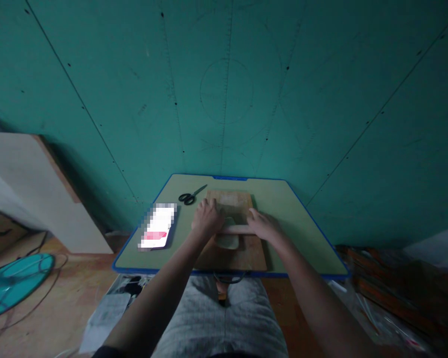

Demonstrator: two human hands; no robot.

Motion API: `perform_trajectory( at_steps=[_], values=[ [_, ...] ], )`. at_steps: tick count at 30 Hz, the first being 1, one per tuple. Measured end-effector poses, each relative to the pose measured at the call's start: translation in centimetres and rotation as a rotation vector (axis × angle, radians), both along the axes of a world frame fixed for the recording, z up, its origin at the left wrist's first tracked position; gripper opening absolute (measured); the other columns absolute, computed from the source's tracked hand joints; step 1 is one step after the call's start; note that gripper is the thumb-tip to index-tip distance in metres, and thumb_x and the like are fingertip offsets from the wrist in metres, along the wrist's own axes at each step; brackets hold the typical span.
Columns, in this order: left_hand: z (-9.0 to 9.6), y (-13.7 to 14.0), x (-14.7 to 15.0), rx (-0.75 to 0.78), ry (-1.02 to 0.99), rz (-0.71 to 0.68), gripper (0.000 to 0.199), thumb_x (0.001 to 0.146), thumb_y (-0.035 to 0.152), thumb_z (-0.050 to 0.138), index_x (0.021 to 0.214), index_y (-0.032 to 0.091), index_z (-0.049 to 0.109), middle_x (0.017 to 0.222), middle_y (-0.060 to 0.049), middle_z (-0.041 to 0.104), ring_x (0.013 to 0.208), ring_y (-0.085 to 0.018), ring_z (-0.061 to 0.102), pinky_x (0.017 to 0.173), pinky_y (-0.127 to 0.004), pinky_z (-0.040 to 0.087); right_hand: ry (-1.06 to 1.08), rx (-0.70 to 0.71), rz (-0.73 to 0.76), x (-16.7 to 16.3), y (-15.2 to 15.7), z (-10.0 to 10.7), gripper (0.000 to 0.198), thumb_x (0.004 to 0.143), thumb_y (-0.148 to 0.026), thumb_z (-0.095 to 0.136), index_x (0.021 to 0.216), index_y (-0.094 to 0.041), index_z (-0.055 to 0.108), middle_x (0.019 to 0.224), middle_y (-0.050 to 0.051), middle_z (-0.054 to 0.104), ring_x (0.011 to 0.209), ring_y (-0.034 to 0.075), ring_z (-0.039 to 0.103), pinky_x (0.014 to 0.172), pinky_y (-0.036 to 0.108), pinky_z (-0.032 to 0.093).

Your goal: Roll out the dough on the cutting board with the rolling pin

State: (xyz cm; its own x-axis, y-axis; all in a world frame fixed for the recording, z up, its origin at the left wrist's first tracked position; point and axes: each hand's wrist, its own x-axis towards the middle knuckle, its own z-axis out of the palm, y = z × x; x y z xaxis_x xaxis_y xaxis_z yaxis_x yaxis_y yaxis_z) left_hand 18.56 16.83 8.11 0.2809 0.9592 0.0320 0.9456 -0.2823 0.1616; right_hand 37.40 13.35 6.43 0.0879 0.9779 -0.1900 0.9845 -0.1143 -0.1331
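In the frame's lower centre, the left hand and right hand curled firmly round a rolling pin, its axis crossing flat dough sideways, nearer the left hand

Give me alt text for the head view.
A person's left-hand grip and right-hand grip hold a rolling pin across a flat, dough-like piece on a wooden board. Black-handled scissors and a lit-screen device lie left of the board on the table.
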Motion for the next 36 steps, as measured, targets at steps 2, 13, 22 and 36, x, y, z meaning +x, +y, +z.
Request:
perform_trajectory(
  at_steps=[2, 13, 22, 36],
  values=[
    [-0.1, 0.0, 0.2, 0.045, -0.012, 0.029, 0.041, 0.094, 0.037, 0.032, 0.12, 0.012, 0.051, 0.119, -0.019, 0.055, 0.113, -0.032, 0.053, 0.088, -0.04, 0.045, 0.002, 0.053, -0.016, -0.1, -0.3, 0.0, 0.045, 0.094, -0.037, 0.038, 0.134, -0.021, 0.051, 0.141, 0.012, 0.051, 0.125, 0.024, 0.05, 0.099, 0.033, 0.036],
    [0.1, 2.7, 1.0, 0.153, -0.021, 0.03, 0.035, 0.092, 0.032, 0.034, 0.114, 0.013, 0.054, 0.115, -0.016, 0.058, 0.108, -0.028, 0.055, 0.086, -0.036, 0.044, 0.018, 0.166, -0.201, -0.6, 2.1, 1.0, 0.035, 0.089, -0.033, 0.041, 0.117, -0.019, 0.057, 0.122, 0.014, 0.058, 0.112, 0.026, 0.054, 0.091, 0.037, 0.041],
    [0.2, 1.3, 0.6, 0.051, 0.058, 0.015, 0.049, 0.092, 0.045, 0.031, 0.12, 0.012, 0.052, 0.12, -0.019, 0.057, 0.112, -0.032, 0.055, 0.087, -0.04, 0.044, -0.017, 0.228, -0.128, -1.3, -1.4, 0.9, 0.039, 0.091, -0.031, 0.038, 0.125, -0.021, 0.054, 0.125, 0.012, 0.057, 0.116, 0.024, 0.05, 0.097, 0.035, 0.036],
    [0.3, -2.4, -0.3, 0.136, 0.022, 0.02, 0.047, 0.091, 0.045, 0.036, 0.121, 0.014, 0.055, 0.117, -0.018, 0.062, 0.108, -0.034, 0.056, 0.084, -0.042, 0.045, -0.094, 0.393, -0.023, -2.6, -6.2, -0.2, 0.04, 0.095, -0.026, 0.033, 0.129, -0.018, 0.052, 0.116, 0.011, 0.059, 0.106, 0.023, 0.051, 0.09, 0.031, 0.036]
  ],
)
